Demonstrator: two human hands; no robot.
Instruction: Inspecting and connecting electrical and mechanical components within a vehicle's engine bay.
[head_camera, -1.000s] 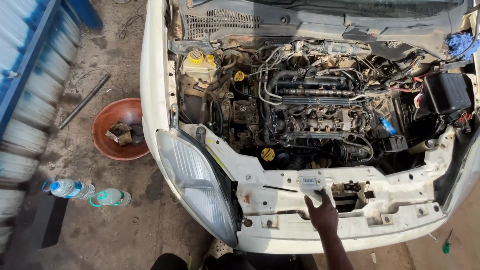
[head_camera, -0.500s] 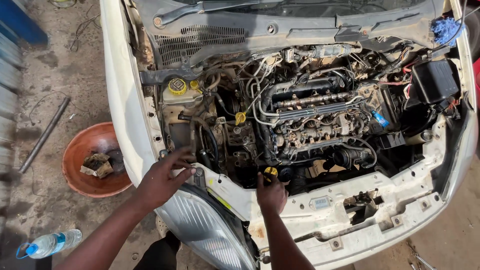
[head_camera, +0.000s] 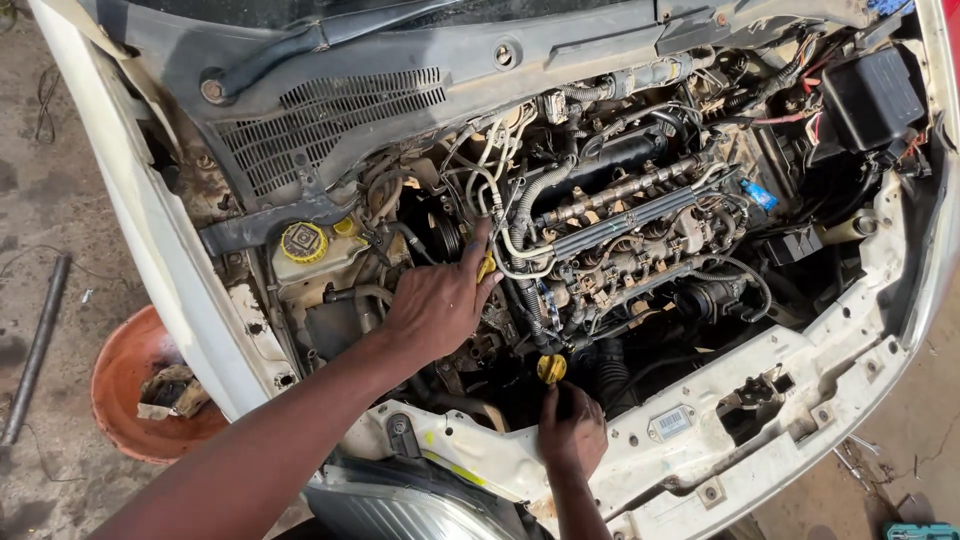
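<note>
- Head view: the person leans over the open engine bay (head_camera: 600, 250) of a white car.
- The left hand (head_camera: 437, 303) lies palm down on the engine's left side, fingers spread and open, gripping nothing; its fingertips reach a small yellow cap (head_camera: 487, 267) beside the grey hoses.
- The right hand (head_camera: 571, 430) sits at the front edge of the bay, fingers curled loosely just below the yellow dipstick handle (head_camera: 551, 368); whether it actually grips the handle cannot be told.
- A yellow reservoir cap (head_camera: 303, 242) sits on the pale tank to the left of the left hand, well apart from the dipstick handle.
- The white front panel (head_camera: 800, 400) runs along the right, with a black box (head_camera: 872, 85) in the far corner.
- On the ground to the left stands an orange basin (head_camera: 130, 400) holding scraps, with a metal rod (head_camera: 35, 345) beside it.
</note>
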